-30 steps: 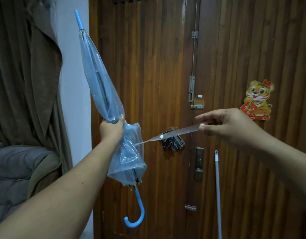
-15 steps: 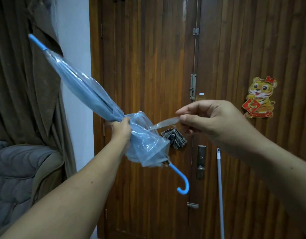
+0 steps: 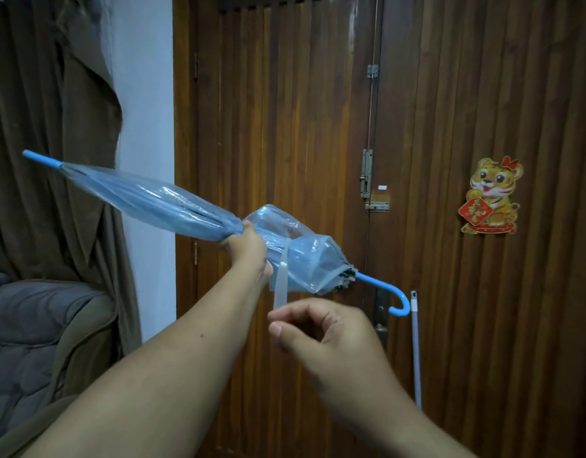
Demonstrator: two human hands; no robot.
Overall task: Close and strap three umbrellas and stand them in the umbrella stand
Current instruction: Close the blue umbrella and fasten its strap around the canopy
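Note:
A closed clear-blue umbrella (image 3: 159,203) lies almost level in the air, its tip to the upper left and its curved blue handle (image 3: 395,304) to the lower right. My left hand (image 3: 248,247) grips the gathered canopy around its middle. A pale strap (image 3: 281,285) with a white snap hangs down from the canopy just right of that hand. My right hand (image 3: 321,328) is below the umbrella and pinches the strap's lower end between thumb and forefinger. No umbrella stand and no other umbrellas are in view.
A dark wooden door (image 3: 285,127) with bolts fills the background, with a tiger sticker (image 3: 491,196) on the right panel. A pale stick (image 3: 416,348) leans against the door. Brown curtains (image 3: 53,110) and a grey cushioned seat (image 3: 37,332) are at the left.
The umbrella has tipped from nearly upright to almost level, tip swinging left and down. My right hand has carried the strap end from the right side down under the canopy.

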